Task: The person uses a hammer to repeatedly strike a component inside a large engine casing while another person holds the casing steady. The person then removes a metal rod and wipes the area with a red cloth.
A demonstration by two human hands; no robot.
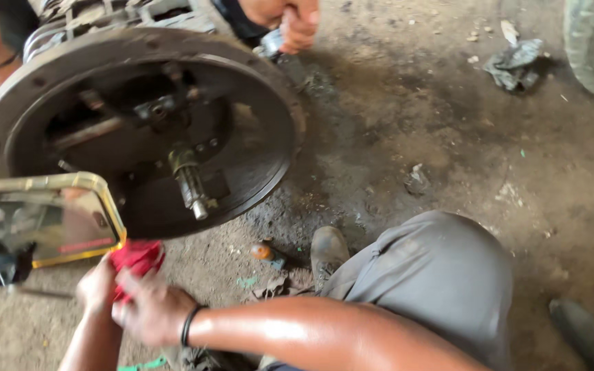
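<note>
Red cloth (136, 258) — half hidden — gripped by left hand (97, 287) and right hand (151, 315) beside the bell housing (256, 103).

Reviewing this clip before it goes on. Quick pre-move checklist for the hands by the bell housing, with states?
1. Red cloth gripped by the left hand and right hand: ok.
2. Yellow-rimmed clear container upright: cannot tell.
3. Input shaft unobstructed: ok.
4. Another person's hand clear of the bell housing: not ok.
5. Dirt floor free of debris: not ok.
</note>
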